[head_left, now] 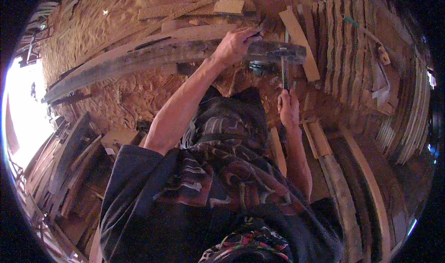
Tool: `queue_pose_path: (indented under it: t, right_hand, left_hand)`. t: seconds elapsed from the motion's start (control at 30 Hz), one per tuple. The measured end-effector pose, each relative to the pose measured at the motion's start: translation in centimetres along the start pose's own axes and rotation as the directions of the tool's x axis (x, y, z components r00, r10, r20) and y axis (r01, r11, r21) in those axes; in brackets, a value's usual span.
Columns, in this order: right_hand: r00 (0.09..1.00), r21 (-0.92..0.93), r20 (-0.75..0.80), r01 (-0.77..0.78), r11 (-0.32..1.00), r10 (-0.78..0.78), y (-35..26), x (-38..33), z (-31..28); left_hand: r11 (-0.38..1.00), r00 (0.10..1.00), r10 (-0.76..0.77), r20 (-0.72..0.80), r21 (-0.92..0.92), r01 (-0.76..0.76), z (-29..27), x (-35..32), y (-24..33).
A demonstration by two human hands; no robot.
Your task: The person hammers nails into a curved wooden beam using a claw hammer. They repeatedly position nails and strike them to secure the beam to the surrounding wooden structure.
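A long, weathered wooden beam [139, 61] runs from the far left to just right of the middle. My left hand [236, 44] is over the beam near its right end. Its fingers are closed, and a small dark bit shows at the fingertips, too little to name. My right hand [289, 108] grips the handle of a hammer [285, 75]. The hammer's head lies over the beam's right end; I cannot tell whether it touches the wood. Below the beam, between my hands, sits a dark round object [260, 68].
Sawdust [116, 17] covers the ground. A light plank [301, 43] slants beside the beam's right end. Stacked boards [345, 50] stand on the right, with a green-ended tool [361, 28] on them. More timber [69, 170] lies at the left, and long boards [340, 189] lie at lower right.
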State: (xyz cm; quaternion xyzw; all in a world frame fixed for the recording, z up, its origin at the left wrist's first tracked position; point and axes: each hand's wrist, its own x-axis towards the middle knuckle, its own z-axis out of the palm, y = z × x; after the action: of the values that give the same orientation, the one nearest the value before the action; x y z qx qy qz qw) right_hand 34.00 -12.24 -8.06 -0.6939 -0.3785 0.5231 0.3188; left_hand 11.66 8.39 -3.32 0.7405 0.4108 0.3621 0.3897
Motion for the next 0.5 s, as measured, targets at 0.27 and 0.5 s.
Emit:
queue_pose_path:
  t: [0.27,0.5]
  right_hand:
    - [0.978,0.058,0.062,0.195,0.979,-0.199,-14.5,-2.7,-3.2]
    - [0.795,-0.08,-0.203,0.568,0.819,-0.571,-19.5,-3.7,-2.4]
  left_hand:
    - [0.996,0.969,0.023,0.246,-0.092,0.0,-0.2,1.8,-2.7]
    - [0.997,0.97,-0.006,0.243,0.077,-0.013,-0.4,1.5,-2.4]
